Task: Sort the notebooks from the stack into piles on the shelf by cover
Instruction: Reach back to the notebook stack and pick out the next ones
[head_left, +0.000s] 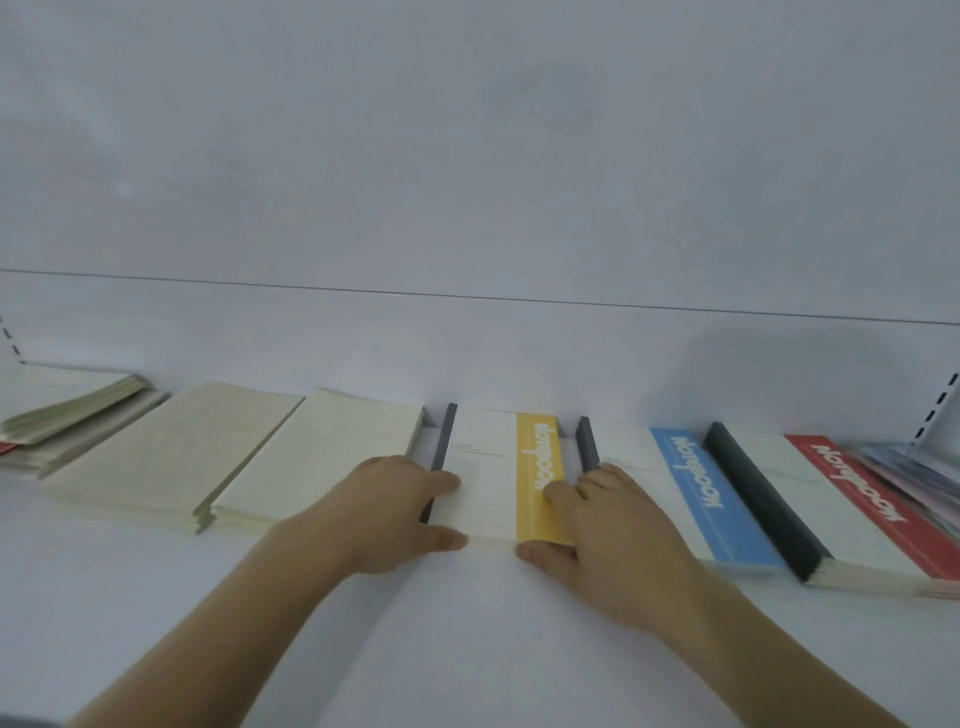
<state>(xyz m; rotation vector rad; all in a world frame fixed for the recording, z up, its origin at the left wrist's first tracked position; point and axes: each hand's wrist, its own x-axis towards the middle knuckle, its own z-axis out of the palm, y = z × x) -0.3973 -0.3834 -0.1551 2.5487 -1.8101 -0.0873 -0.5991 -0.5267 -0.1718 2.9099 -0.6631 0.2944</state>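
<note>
Placing step — left hand (395, 512) and right hand (605, 535) both grip the yellow-band notebook (498, 473) by its near edge, centre frame, flat on the shelf (467, 649) between cream pile (322, 457) and blue-band notebook (691, 488); next move likely squaring it, then letting go

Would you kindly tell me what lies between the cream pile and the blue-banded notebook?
In the head view, the yellow-banded notebook lies between them, with both hands on it: left hand, right hand.
</note>
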